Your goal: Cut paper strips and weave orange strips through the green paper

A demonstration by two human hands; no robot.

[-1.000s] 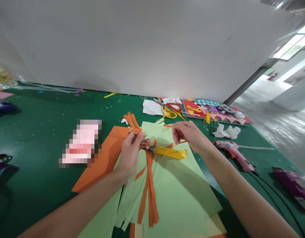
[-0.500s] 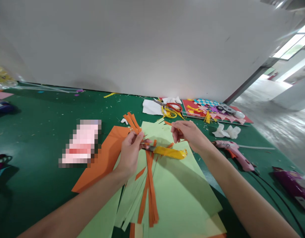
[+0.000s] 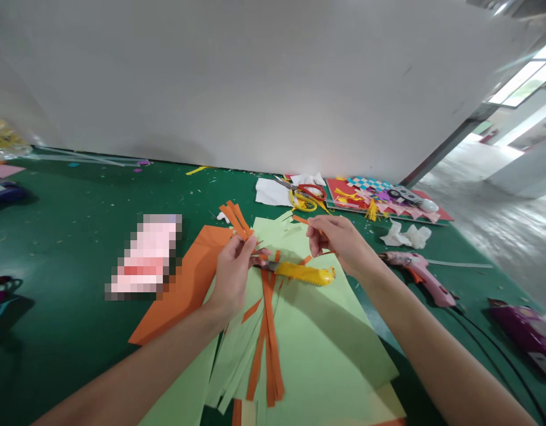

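My left hand [image 3: 233, 272] is closed on a bunch of orange paper strips [image 3: 235, 219] that fan out past my fingers and hang down over the light green paper sheets [image 3: 312, 343]. My right hand [image 3: 339, 242] pinches a single orange strip [image 3: 299, 219] just right of the bunch. A yellow utility knife [image 3: 304, 273] lies on the green paper between and below both hands. A larger orange sheet [image 3: 186, 284] lies under my left wrist.
On the green table [image 3: 68, 236] lie a pink glue gun [image 3: 417, 275], a purple one [image 3: 524, 334], crumpled white tissue [image 3: 406, 235], red and yellow scissors [image 3: 306, 197], a woven paper craft board [image 3: 379, 198] and a blurred pink item [image 3: 146, 257]. A white wall stands behind.
My right hand has lifted slightly and shifted left with its single strip, closer to the bunch. My left hand has stayed in place.
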